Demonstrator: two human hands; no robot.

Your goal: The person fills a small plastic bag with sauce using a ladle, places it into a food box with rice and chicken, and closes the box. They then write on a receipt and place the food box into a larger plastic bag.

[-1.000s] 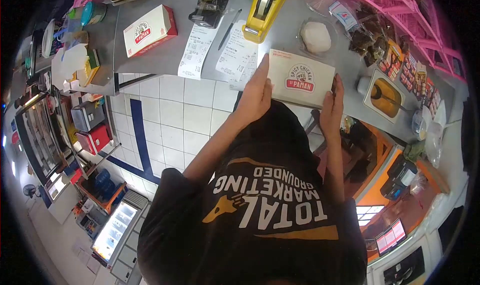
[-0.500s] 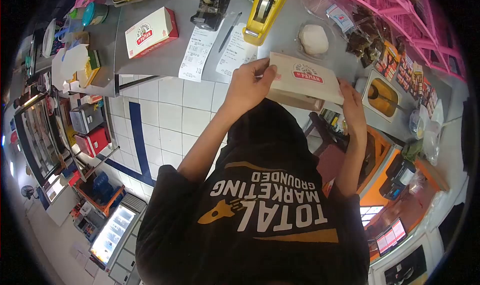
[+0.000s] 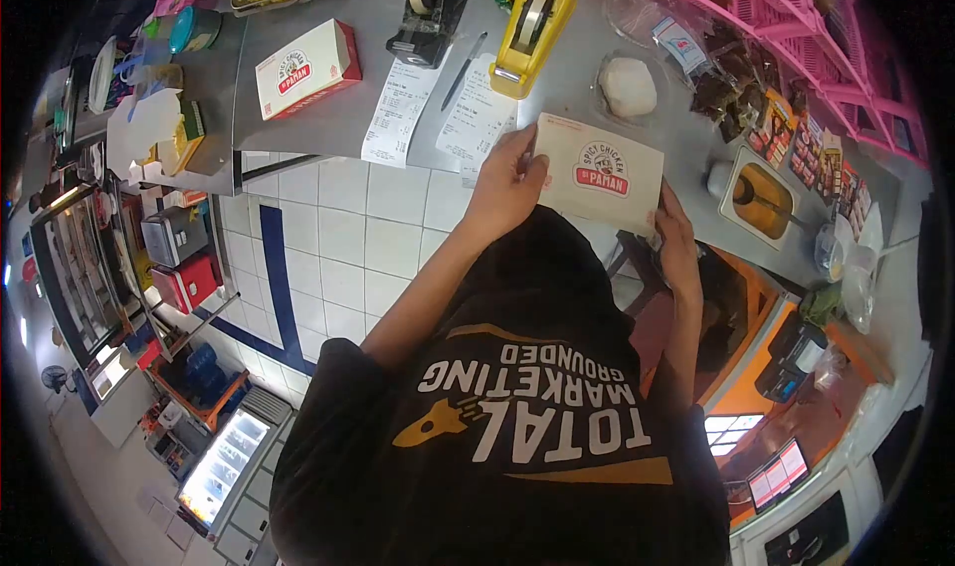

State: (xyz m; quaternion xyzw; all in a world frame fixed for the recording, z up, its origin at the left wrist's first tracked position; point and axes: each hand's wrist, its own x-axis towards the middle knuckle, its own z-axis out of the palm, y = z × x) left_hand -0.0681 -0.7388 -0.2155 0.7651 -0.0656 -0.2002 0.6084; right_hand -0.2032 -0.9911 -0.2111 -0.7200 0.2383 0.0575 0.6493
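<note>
White box (image 3: 602,168) in both hands at the counter (image 3: 686,158) edge, logo face toward camera, print upright in view. Cannot tell if it rests on the counter or is lifted clear of it.

Left hand (image 3: 505,183) at the box's 9 o'clock: thumb and fingers bent in close, gripping the left edge; far fingertips hidden. Right hand (image 3: 676,240) at 4 o'clock: fingers loosely curled, close together, on the lower right corner; exact thumb contact hard to see.

Clock from held box, 12 = top of view:
- Second box (image 3: 303,69), red-sided, same logo: between 9 and 10, lying on counter.
- Two receipts, left one (image 3: 398,108) and right one (image 3: 479,118): 9 to 10, right one near left hand.
- Pen (image 3: 464,72): 10, on the right receipt's edge.
- Black tape dispenser (image 3: 428,24): between 10 and 11.
- Yellow tape dispenser (image 3: 517,69): 11.
- White round item (image 3: 627,87) in clear wrap: between 12 and 1, just beyond box.
- Pink crate (image 3: 786,44): 2.
- Orange-red sachets (image 3: 781,128): between 2 and 3.
- Tray (image 3: 727,190), yellow-brown contents, utensil in it: just past 3.
</note>
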